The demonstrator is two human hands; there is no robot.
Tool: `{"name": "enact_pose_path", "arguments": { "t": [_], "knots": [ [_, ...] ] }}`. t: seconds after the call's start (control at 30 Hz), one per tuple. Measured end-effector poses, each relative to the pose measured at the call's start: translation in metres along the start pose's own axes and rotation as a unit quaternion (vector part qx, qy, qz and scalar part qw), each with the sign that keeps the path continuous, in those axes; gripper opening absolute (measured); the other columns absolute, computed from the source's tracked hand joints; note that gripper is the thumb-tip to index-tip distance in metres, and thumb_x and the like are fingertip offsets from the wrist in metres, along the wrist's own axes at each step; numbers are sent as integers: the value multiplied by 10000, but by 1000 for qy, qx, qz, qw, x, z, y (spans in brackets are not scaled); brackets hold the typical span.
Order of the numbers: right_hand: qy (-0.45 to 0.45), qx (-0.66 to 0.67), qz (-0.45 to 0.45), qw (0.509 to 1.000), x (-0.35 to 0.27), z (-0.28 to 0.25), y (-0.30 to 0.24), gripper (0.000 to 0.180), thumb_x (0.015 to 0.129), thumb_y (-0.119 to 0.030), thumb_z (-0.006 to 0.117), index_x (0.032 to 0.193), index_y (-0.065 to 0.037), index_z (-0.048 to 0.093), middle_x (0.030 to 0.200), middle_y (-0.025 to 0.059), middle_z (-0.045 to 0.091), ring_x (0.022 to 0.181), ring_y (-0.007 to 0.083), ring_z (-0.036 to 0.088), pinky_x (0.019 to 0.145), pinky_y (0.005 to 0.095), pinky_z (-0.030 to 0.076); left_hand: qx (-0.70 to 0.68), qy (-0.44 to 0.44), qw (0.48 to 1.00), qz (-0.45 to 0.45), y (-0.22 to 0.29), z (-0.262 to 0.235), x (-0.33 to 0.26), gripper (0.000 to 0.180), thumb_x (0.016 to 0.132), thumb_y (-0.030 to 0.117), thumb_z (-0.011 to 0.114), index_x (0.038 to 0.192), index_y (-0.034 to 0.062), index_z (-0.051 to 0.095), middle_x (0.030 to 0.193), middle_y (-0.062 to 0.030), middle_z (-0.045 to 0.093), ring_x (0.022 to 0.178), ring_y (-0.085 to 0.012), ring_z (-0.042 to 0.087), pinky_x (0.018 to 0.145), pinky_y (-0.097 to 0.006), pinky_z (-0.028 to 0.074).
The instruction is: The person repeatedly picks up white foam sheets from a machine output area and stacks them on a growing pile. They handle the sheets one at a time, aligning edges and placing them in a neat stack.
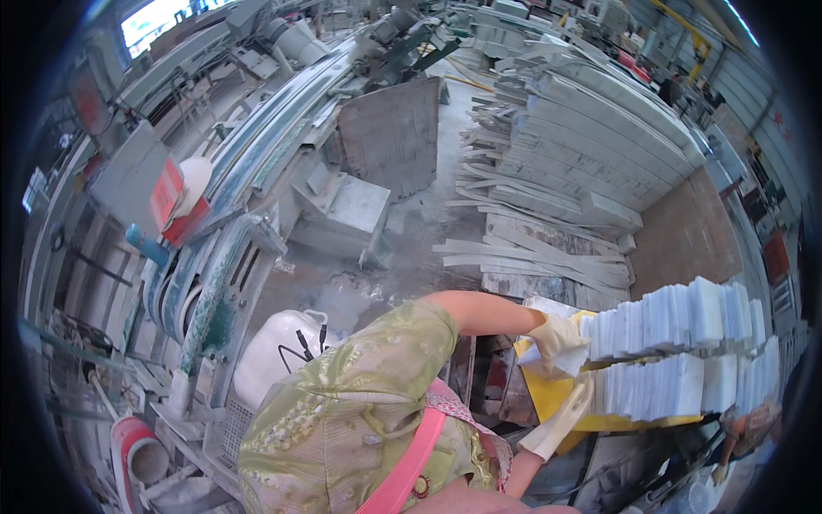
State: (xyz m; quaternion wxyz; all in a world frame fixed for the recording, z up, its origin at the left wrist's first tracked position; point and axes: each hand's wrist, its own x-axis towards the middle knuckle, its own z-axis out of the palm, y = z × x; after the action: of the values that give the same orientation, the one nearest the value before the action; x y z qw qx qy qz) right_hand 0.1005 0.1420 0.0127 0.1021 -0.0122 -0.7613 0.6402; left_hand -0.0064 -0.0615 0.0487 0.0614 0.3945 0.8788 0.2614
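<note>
My left hand [558,334], in a pale glove, is closed on a thin white stone tile [561,363] held over a yellow board [548,394]. My gloved right hand [567,421] is just below it, fingers stretched toward the near end of the tile rows; nothing shows in it. Two rows of upright white and grey tiles, a back row [646,321] and a front row [655,385], stand packed together on the yellow surface to the right of my hands.
Long stone slabs and strips [591,154] are stacked beyond the tiles. A white plastic container [278,347] stands at my left, near a machine with long rails [257,137]. Another person's arm [735,441] shows at the lower right.
</note>
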Motion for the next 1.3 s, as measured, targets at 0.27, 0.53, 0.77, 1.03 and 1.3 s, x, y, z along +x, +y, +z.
{"name": "enact_pose_path", "arguments": {
  "t": [0.27,0.53,0.77,1.03,1.3],
  "knots": [
    [-160,49,72,983,52,15,14,613,1063,-458,465,1409,45,519,1387,121,569,1239,214,532,1067,349,397,-47,402,913,-60,16,38,-42,1257,591,479,890,1544,-42,259,1259,-256,620,1159,-393,619,1001,-401,480],
    [-250,115,115,954,53,9,18,639,1060,-412,485,1473,73,429,1506,206,477,1370,302,463,1148,380,340,-413,346,791,-289,53,82,-48,1123,876,536,686,1605,-13,32,1569,-305,344,1479,-393,334,1200,-382,264],
    [-260,59,84,960,61,9,26,629,1056,-389,508,1478,70,420,1512,225,468,1385,323,454,1157,393,336,-361,333,819,-298,36,95,-41,1064,881,539,645,1616,36,63,1603,-311,258,1469,-422,329,1197,-396,275],
    [-246,-421,-363,794,57,0,-77,957,726,-263,865,1506,26,393,1537,212,443,1441,363,391,1204,453,297,-223,268,902,-256,24,98,-56,1381,628,649,831,1602,1,96,1546,-323,352,1423,-415,406,1166,-405,351],
    [-388,-503,-403,659,98,51,-89,1045,489,-268,931,1398,-12,484,1363,189,564,1264,369,542,1086,471,429,-240,218,936,-139,16,41,-71,1286,499,389,957,1524,-17,295,1298,-270,601,1205,-376,604,1003,-375,484]
  ]
}}
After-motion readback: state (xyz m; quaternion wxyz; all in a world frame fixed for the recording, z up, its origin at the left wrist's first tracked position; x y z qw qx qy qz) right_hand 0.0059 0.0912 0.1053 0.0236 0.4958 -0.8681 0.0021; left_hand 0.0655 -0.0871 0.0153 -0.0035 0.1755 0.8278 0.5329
